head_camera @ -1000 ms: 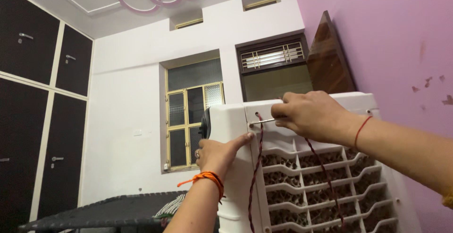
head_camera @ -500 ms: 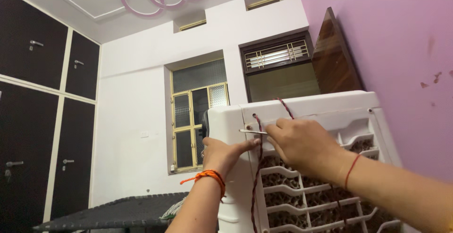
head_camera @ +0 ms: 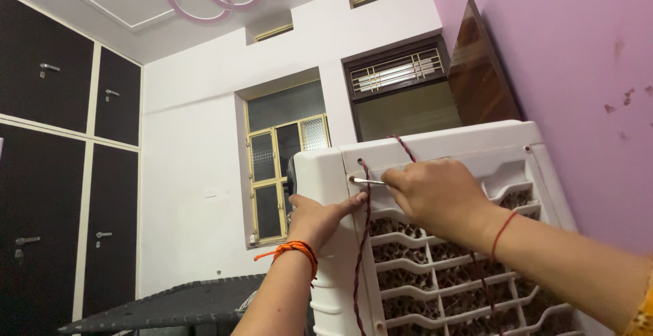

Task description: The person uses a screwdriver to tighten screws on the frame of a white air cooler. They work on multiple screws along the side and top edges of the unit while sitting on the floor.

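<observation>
A white air cooler (head_camera: 476, 147) with a slatted back panel stands against the pink wall. My right hand (head_camera: 435, 196) grips a screwdriver (head_camera: 368, 181) whose thin metal shaft points left at a screw hole near the cooler's top left corner. My left hand (head_camera: 320, 219), with an orange thread on its wrist, presses flat against the cooler's left edge just below that hole. A red-and-black twisted cord (head_camera: 362, 254) comes out of a hole at the top and hangs down the panel between my hands.
A brown wooden board (head_camera: 479, 71) leans on the pink wall behind the cooler. A window with a yellow frame (head_camera: 286, 173) is in the white back wall. Dark cupboard doors (head_camera: 61, 173) fill the left side. A dark woven cot (head_camera: 177, 305) lies low at left.
My right hand has come down from the cooler's top edge and brought the screwdriver tip to the hole at the top left. My left hand stays on the side edge.
</observation>
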